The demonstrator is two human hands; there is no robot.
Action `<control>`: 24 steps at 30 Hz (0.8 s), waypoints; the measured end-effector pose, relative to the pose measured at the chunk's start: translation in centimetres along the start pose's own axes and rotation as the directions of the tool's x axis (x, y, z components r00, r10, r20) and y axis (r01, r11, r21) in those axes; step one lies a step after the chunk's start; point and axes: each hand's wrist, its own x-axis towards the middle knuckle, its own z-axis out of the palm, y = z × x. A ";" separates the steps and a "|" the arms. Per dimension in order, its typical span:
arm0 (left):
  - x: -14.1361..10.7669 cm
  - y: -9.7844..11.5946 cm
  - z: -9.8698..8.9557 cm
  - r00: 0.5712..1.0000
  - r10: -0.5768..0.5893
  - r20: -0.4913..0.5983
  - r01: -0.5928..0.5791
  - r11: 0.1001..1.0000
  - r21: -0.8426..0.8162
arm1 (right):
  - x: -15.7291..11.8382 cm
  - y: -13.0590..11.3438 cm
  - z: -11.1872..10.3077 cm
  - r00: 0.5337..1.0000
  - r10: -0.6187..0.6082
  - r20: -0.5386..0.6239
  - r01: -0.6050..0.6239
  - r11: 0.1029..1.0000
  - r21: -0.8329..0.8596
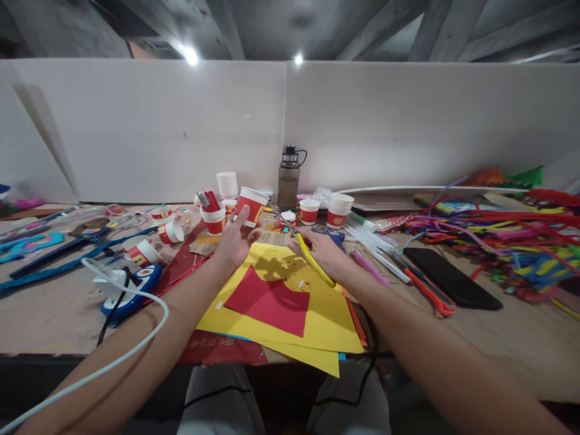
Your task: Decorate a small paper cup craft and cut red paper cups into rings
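Observation:
My left hand (235, 237) is closed around a red and white paper cup (250, 206), which it holds tilted above the table. In my right hand (322, 249) is a pair of scissors with yellow handles (317, 269); the blades point away from me, toward the cup's right side, and do not touch it. Below both hands lie sheets of yellow paper (335, 323), with a piece of red paper (272, 301) on top whose upper edge is cut in a curve. Small scraps lie on the yellow sheet near the red piece.
A water bottle (289, 184) stands against the white partition. Paper cups (339, 210) stand at the back; others lie tipped at left beside a blue power strip (132, 293). A white cable (154, 335) crosses my left forearm. Right are a black phone (451, 278) and colourful pipe cleaners (512, 241).

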 end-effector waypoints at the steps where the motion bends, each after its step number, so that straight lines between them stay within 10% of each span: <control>1: 0.0 0.0 -0.1 1.000 0.000 -0.001 0.000 1.000 0.005 | 0.0 0.0 0.0 1.000 0.004 0.011 -0.004 1.000 -0.005; 24: -0.4 0.4 0.4 0.993 0.104 0.054 -0.110 0.985 0.132 | -0.5 -1.3 -0.7 0.996 0.008 0.086 -0.006 1.000 -0.016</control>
